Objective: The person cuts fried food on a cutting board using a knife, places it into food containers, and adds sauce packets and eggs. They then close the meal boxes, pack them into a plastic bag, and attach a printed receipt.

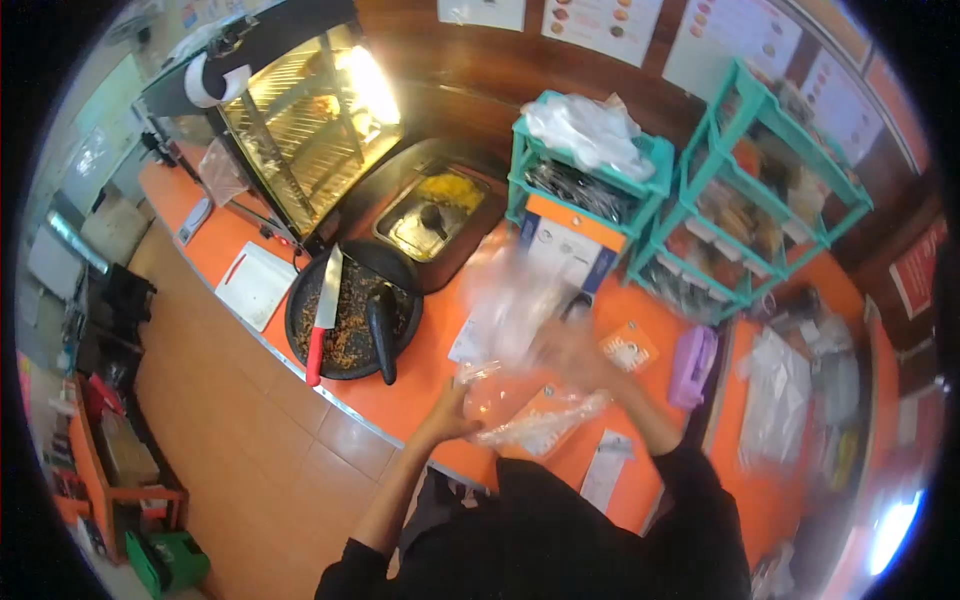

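My left hand (450,412) is closed on the edge of a clear plastic bag (535,425), which spreads out to the right above the orange counter. Just beyond it, my right hand (568,350) is smeared by motion. It grips a whitish see-through plastic packet (510,300), held up over the counter; blur hides the packet's contents and my right fingertips. Printed orange-and-white cards (630,347) lie beside and beneath the bag.
To the left, a stone mortar (345,345) bears a pestle (381,335) and a red-handled knife (328,305). Behind are a metal tray (400,225) and a lit display cabinet (310,130). Green racks (690,190) and a purple case (692,367) stand right.
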The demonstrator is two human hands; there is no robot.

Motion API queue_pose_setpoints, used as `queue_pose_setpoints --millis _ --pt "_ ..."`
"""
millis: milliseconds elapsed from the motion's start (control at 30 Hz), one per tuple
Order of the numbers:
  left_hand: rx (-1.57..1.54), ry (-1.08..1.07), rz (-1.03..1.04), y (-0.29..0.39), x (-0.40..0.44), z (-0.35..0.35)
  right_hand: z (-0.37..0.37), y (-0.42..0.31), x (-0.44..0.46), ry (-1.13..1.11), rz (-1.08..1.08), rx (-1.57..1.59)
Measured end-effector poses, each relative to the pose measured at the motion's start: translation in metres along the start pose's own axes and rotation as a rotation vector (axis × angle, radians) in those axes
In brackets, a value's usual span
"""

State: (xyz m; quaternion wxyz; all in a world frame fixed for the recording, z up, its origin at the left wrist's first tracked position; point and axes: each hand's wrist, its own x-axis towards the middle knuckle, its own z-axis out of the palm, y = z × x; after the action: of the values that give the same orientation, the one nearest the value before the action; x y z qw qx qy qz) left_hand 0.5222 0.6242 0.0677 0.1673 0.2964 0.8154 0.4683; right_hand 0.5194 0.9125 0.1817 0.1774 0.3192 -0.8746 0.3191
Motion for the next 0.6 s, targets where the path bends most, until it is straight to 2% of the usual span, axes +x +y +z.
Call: queue_pose_setpoints --millis 33,67,133,167,200,233,267,300,333,400,433,467,500,533,567,600 --pt "-0.005 -0.032 0.005 -0.005 0.003 -0.002 0.011 -0.029 -0.007 -0.481 0.238 0.134" --pt "-0.303 -0.004 0.009 -0.015 0.003 -0.002 0.027 -0.037 -0.030 -0.471 0.272 0.137" --pt "-0.604 -0.014 -0.016 -0.025 -0.007 -0.013 0.070 -0.042 -0.079 -0.300 0.160 -0.024" --pt "-0.287 -0.066 0.066 -0.023 -0.009 -0.029 0.076 -0.042 -0.082 -0.339 0.218 -0.042" --pt "-0.128 -0.104 0.108 -0.034 -0.017 -0.043 0.064 -0.054 -0.069 -0.330 0.240 -0.040" --pt "0.029 -0.136 0.156 -0.045 -0.025 -0.057 0.035 -0.076 -0.043 -0.248 0.286 0.100" --pt "-0.077 -0.186 -0.053 -0.070 -0.034 -0.071 0.010 -0.091 -0.021 -0.160 0.324 0.236" --pt "-0.178 -0.230 -0.259 -0.082 -0.037 -0.079 -0.010 -0.093 -0.015 -0.350 0.397 0.147" --pt "-0.168 -0.245 -0.246 -0.055 -0.040 -0.096 -0.004 -0.094 -0.025 -0.332 0.407 0.138" --pt "-0.056 -0.221 -0.468 0.029 -0.059 -0.129 0.032 -0.076 -0.062 -0.843 0.337 -0.188" --pt "0.080 -0.221 -0.359 -0.010 -0.069 -0.126 0.055 -0.070 -0.091 -0.658 0.129 -0.303" --pt "0.221 -0.208 -0.254 -0.047 -0.078 -0.123 0.073 -0.049 -0.110 -0.662 0.120 -0.294" --pt "0.201 -0.238 -0.238 -0.039 -0.082 -0.123 0.093 -0.031 -0.126 -0.621 0.019 -0.278" --pt "0.257 -0.272 -0.228 -0.058 -0.088 -0.121 0.101 -0.031 -0.121 -0.579 -0.083 -0.262" --pt "0.313 -0.306 -0.216 -0.076 -0.094 -0.118 0.100 -0.024 -0.115 -0.752 -0.041 -0.310" --pt "0.368 -0.340 -0.203 -0.095 -0.100 -0.115 0.088 -0.033 -0.102 -0.754 -0.049 -0.309"
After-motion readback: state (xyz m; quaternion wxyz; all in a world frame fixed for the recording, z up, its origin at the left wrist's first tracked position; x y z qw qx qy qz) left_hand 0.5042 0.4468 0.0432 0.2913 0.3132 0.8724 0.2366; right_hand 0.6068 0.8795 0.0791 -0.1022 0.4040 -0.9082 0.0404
